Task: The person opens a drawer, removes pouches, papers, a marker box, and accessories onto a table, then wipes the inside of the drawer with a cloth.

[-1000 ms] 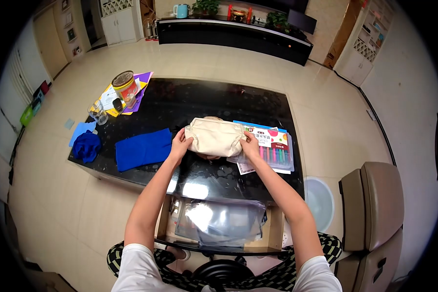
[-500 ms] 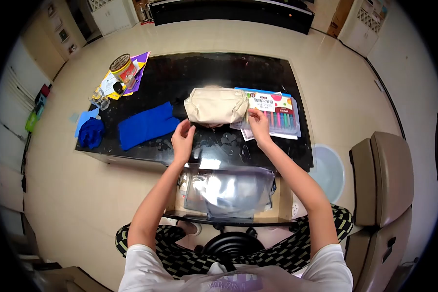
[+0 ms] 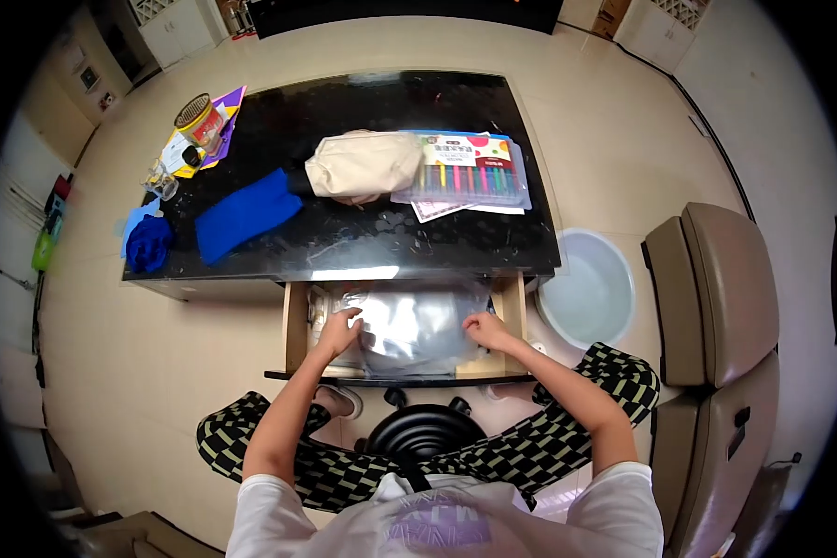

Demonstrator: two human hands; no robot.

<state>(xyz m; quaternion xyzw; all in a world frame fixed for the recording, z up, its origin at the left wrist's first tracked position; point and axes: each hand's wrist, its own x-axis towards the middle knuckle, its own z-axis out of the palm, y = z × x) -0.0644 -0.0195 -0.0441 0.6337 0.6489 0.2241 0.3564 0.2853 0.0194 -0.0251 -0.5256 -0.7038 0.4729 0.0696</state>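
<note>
A stack of clear plastic bags [image 3: 409, 325] lies in the pulled-out drawer [image 3: 294, 325], shiny with reflected light. At its left edge is my left hand [image 3: 338, 333], thumb and fingers apart. My right hand [image 3: 489, 331] has its fingers curled together at the right edge of the plastic, seemingly pinching it. On the black table [image 3: 381, 102] above, a cream fabric pouch [image 3: 363, 166] sits against a pack of coloured pens [image 3: 470, 172]. A folded blue cloth [image 3: 246, 216] lies left of the pouch.
A bunched blue cloth [image 3: 149, 245], a glass cup [image 3: 162, 186] and a tub [image 3: 200, 123] on papers stand along the table's left side. Right of the drawer is a pale basin [image 3: 588, 288] on the floor, with a brown sofa [image 3: 730, 298] beyond. A black stool [image 3: 420, 430] is below.
Both hands have moved from beside the cream pouch down to the plastic in the drawer. The drawer shows more fully. The camera view has shifted, and the pouch stays on the table.
</note>
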